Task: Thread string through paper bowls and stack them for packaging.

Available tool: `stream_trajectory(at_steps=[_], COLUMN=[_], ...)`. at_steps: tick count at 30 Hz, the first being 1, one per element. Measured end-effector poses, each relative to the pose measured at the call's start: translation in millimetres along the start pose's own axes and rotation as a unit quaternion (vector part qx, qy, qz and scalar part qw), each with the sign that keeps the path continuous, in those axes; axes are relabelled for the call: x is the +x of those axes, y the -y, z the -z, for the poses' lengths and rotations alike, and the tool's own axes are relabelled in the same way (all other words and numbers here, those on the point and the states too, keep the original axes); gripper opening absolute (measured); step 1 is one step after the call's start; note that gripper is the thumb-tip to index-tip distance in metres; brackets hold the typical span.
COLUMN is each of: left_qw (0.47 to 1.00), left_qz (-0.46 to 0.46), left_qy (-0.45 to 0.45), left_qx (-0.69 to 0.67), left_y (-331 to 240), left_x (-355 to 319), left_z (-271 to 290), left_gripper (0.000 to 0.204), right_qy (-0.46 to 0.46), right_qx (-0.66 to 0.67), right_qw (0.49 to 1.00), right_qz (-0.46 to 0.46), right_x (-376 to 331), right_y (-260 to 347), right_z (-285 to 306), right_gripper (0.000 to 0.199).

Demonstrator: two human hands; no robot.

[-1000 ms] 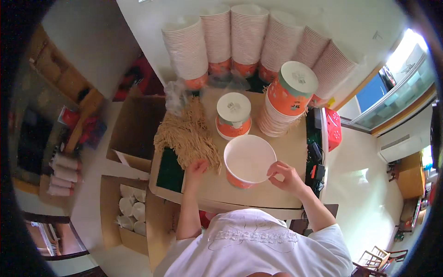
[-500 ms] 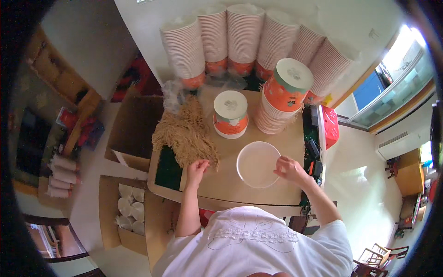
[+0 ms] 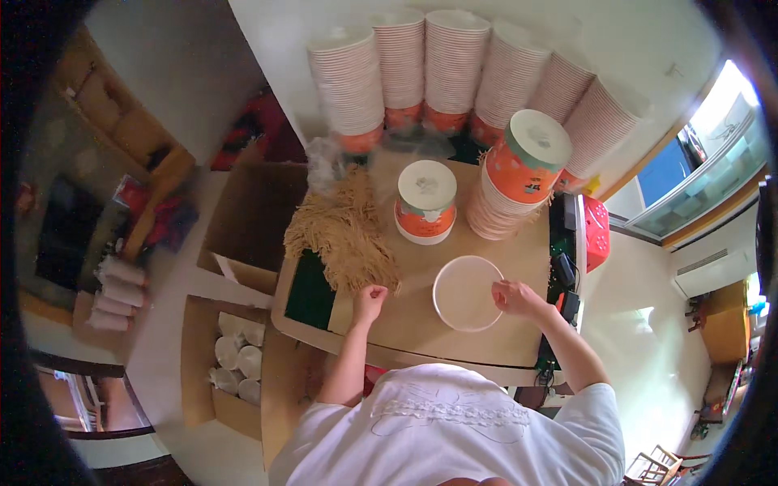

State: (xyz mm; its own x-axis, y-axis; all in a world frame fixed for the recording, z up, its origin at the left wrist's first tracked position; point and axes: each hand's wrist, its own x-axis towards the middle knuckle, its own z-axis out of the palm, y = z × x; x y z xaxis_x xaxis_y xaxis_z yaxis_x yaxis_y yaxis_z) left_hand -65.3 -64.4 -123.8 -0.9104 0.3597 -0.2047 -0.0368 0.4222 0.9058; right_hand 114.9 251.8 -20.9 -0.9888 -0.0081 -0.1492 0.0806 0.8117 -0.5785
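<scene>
**Bowl down flat, left hand closing on the noodles**

Now sitting level near frame centre: bowl, tilted toward the camera a second ago, with its white mouth open and nothing visible inside. Still pinching its right rim: right hand, fingers lightly closed on the edge. Moving up and left from the bowl's side since the earlier frames: left hand, now curled in a loose fist at the lower edge of the noodle pile, touching the strands. Hard to tell whether holding any strands or merely resting on them; fingers too small and folded to judge.

Judging from this: bowl placed and steadied, ready for filling, with the noodles the nearest thing to the free hand.

Standing just above the bowl: lidded tub, orange with a white lid. Leaning to its right: a second tub atop a short stack of bowls. Lining the top of the frame against the wall: tall stacks. Lying in the lower left: open carton holding white cups.
</scene>
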Motion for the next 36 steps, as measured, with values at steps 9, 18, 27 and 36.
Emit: stream_trajectory(at_steps=[9, 18, 27, 36], left_qw=[0.966, 0.981, 0.940, 0.915], left_qz=[-0.001, 0.007, 0.128, 0.098], left_qy=[-0.175, -0.113, -0.075, -0.017], left_qx=[0.192, 0.158, -0.307, -0.390], left_y=[23.5, 7.2, -8.7, -96.8], left_x=[57.7, 62.8, 49.7, -24.1], left_z=[-43.2, -49.7, -13.7, 33.0], left_gripper=[0.017, 0.022, 0.012, 0.013], right_qy=[0.069, -0.042, -0.082, 0.003], right_qx=[0.061, 0.088, 0.147, 0.383], right_qw=[0.994, 0.993, 0.983, 0.922], right_qz=[-0.066, -0.074, -0.066, -0.062], right_x=[-25.9, -48.9, -41.6, 18.2], right_y=[34.8, 46.2, 73.7, 116.7], right_z=[-10.3, 1.9, 12.0, -59.7], right_gripper=[0.010, 0.009, 0.010, 0.025])
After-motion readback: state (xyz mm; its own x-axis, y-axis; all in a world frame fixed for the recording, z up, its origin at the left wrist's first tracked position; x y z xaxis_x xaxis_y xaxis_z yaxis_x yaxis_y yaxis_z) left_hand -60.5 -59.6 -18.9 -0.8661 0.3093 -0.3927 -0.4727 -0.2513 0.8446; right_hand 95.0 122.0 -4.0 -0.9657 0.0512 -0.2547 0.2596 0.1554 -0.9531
